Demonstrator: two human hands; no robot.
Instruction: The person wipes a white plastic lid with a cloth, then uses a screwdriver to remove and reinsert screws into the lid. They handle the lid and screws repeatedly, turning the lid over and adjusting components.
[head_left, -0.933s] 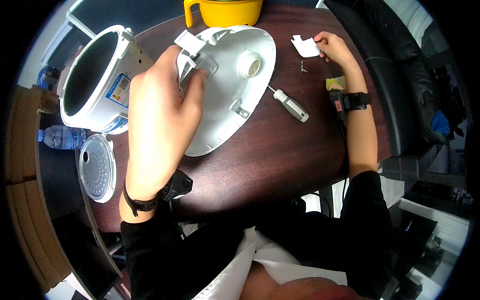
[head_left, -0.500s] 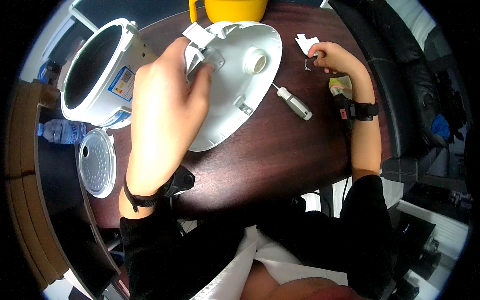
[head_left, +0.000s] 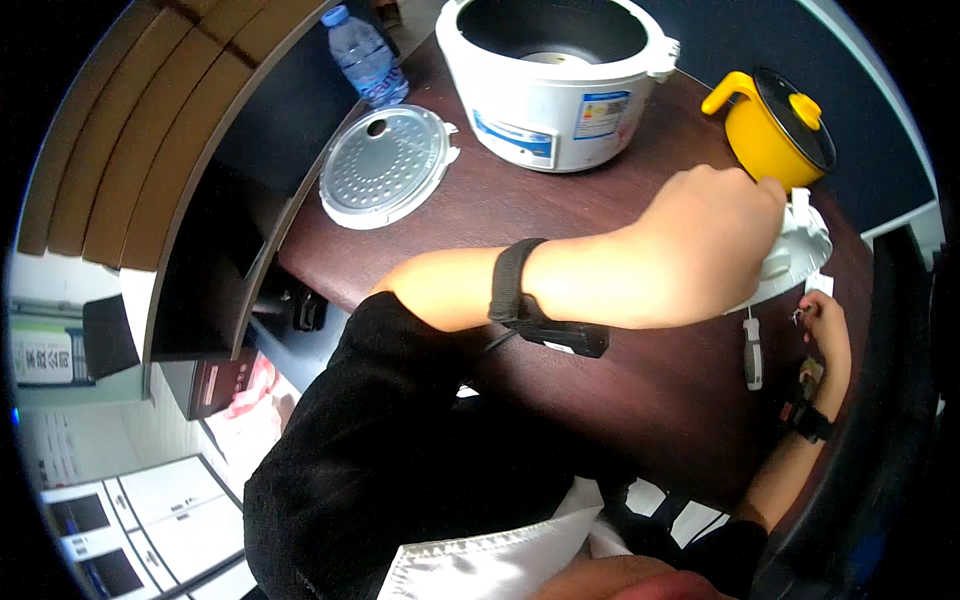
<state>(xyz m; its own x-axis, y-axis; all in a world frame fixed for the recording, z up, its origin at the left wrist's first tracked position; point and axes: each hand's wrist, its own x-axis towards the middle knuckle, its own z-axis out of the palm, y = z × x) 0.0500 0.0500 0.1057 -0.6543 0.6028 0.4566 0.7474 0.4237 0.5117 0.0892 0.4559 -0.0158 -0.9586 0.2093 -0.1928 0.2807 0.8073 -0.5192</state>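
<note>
The view has swung left, centring more on the white cooker body (head_left: 550, 115); the work itself appears uninterrupted. To the right of the cooker body, and nearer the person, the left hand (head_left: 712, 240) remains clenched on the white lid shell (head_left: 806, 252). Farther right of the cooker body, the right hand (head_left: 828, 332) has moved off the small white cover (head_left: 820, 284) towards the loose screws (head_left: 798, 317), suggesting attention passing to them. The screwdriver (head_left: 753, 355) lies unheld on the bench (head_left: 660, 400). Not verifiable: the left fingers and much of the shell are masked; whether the right fingertips grip a screw, I cannot tell.
</note>
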